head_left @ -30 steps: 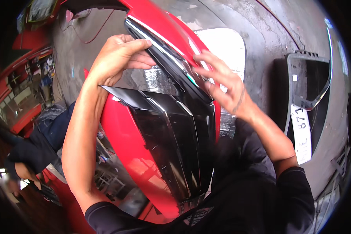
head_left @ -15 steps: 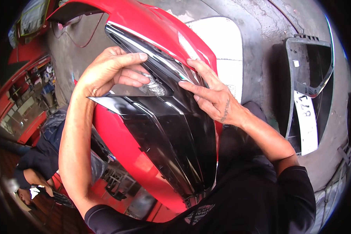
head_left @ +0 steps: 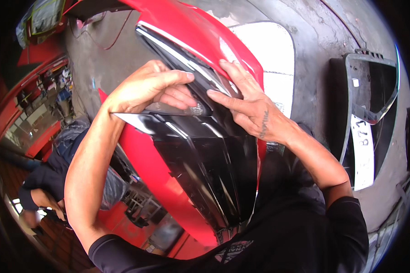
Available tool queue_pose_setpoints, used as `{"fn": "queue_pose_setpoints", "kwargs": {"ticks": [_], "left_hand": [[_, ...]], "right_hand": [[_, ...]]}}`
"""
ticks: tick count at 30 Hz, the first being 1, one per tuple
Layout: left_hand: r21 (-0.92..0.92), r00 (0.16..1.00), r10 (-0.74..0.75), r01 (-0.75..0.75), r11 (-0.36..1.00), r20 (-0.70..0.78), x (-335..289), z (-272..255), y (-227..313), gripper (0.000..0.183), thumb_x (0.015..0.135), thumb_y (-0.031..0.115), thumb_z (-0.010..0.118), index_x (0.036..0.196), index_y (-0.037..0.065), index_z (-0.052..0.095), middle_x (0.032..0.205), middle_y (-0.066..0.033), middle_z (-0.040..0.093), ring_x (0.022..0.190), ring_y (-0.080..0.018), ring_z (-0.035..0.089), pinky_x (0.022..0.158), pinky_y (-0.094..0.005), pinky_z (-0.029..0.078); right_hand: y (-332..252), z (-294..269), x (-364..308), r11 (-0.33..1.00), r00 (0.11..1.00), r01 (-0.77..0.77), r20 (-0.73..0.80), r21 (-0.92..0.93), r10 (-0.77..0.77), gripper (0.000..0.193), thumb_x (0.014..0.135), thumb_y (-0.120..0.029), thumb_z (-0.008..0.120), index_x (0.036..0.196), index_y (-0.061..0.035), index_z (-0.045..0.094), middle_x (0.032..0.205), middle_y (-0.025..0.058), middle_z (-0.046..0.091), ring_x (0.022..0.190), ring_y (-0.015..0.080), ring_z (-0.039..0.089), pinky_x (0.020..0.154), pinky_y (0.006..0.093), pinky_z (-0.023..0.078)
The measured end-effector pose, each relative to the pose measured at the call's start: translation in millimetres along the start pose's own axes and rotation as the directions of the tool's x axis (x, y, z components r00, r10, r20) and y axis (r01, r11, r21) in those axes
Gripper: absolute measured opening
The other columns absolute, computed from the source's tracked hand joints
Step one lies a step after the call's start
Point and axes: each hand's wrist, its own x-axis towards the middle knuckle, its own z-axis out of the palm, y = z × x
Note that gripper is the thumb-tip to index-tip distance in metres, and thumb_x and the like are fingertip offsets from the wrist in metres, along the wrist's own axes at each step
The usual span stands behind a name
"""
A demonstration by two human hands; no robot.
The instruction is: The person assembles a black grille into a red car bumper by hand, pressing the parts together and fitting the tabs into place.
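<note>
I see the left hand (head_left: 146,87) near the black strip (head_left: 168,56), its thumb and fingers apart. The right hand (head_left: 256,109) lies spread over the strip and red shell (head_left: 187,25).

A vehicle-body workshop, shown by a glossy red-and-black body panel (head_left: 205,168) near, stained grey concrete floor (head_left: 316,59) and, right, a white rectangular number plate (head_left: 363,157).

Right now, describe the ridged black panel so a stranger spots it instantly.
Find the big red shell in the middle. Below the right hand, between the shell's red edges, lies the black panel. Unlike the slim silver-edged strip above it, this one is broad, glossy and narrows downward.
</note>
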Motion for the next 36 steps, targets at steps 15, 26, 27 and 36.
{"fn": "queue_pose_setpoints", "kwargs": {"ticks": [15,26,27,36], "left_hand": [[0.001,0.997,-0.009,0.009,1.000,-0.078,1.6,5.0,-0.1,0.033,0.098,0.023,0.070,0.107,-0.009,0.071,0.089,-0.0282,0.076,0.086,-0.0345,0.079,0.077,-0.0369,0.067],[0.010,0.996,0.078,-0.078,0.997,-0.037,5.7,0.6,-11.8,0.037,0.098,0.021,0.070,0.106,-0.016,0.070,0.091,-0.0301,0.075,0.084,-0.0337,0.079,0.079,-0.0344,0.067],[0.023,0.995,0.086,-0.085,0.996,-0.048,7.8,2.0,-12.2,0.038,0.097,0.022,0.071,0.105,-0.015,0.070,0.090,-0.0291,0.075,0.083,-0.0336,0.079,0.080,-0.0354,0.066],[0.017,0.996,0.080,-0.080,0.997,0.038,3.6,-2.4,-8.9,0.046,0.097,0.029,0.074,0.111,-0.014,0.071,0.095,-0.0309,0.075,0.084,-0.0297,0.079,0.079,-0.0324,0.066]], "right_hand": [[-3.1,16.3,-95.3,0.982,0.990,-0.040,-0.124,0.183,0.063,0.072,0.073,0.012,0.051,0.139,-0.0088,0.068,0.163,0.0292,0.036,0.151,0.0505,0.035,0.125,0.0536,0.028],[-0.1,4.5,-48.2,0.979,1.000,-0.013,0.013,-0.204,0.016,0.075,0.078,0.010,0.063,0.144,-0.0256,0.064,0.166,0.0222,0.033,0.151,0.0528,0.033,0.122,0.0612,0.031],[-1.2,0.8,-37.8,0.962,0.999,-0.004,0.034,-0.272,0.014,0.072,0.080,0.006,0.064,0.145,-0.0258,0.062,0.166,0.0220,0.034,0.150,0.0534,0.034,0.120,0.0646,0.032],[-19.3,-19.3,8.5,0.887,0.994,0.105,0.077,-0.449,-0.079,0.069,0.077,0.003,0.073,0.142,-0.0159,0.064,0.156,0.0199,0.048,0.141,0.0469,0.049,0.113,0.0522,0.046]]}}
